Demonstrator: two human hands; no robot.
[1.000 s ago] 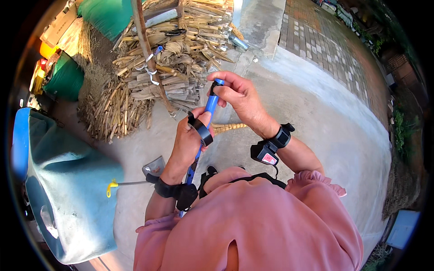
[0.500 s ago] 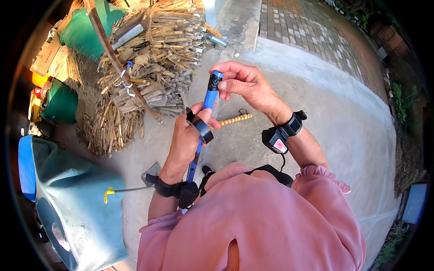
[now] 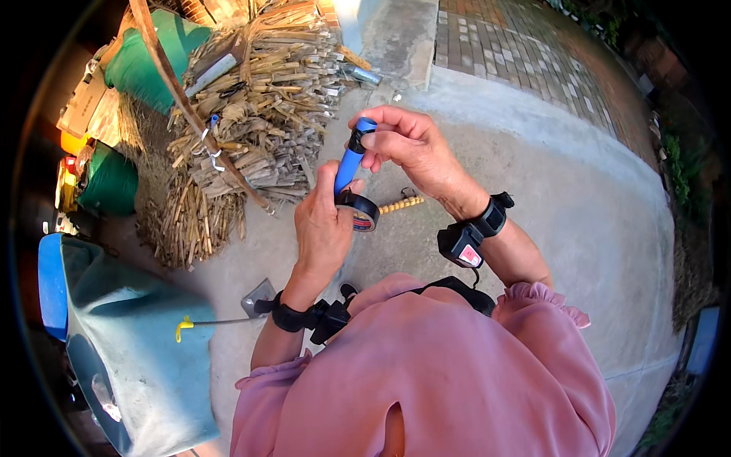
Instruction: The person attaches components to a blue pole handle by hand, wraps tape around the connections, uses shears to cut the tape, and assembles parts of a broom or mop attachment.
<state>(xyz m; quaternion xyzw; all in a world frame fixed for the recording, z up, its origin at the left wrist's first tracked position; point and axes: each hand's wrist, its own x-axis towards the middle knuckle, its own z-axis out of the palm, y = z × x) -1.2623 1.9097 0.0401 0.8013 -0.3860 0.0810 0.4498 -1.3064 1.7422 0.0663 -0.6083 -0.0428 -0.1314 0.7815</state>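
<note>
A blue tube slants up between my hands, with black tape wrapped round it just below its upper end. My left hand is closed round its lower part. Against those fingers sits a roll of black tape, its printed inner core facing partly up; I cannot tell whether the tube passes through it. My right hand pinches the wrapped end, the thumb pressed on the tape. The lower stretch of the tube is hidden behind my left hand and wrist.
Dry stalks lie in a large heap ahead on the left, with a wooden pole slanting before it. A segmented yellow object is on the concrete floor. Left, a blue-green cover drapes near a yellow-hooked rod.
My left hand has turned, and the tape roll has tipped so its core shows. The blue length below my left hand has gone out of sight. My right hand stays at the wrapped end.
</note>
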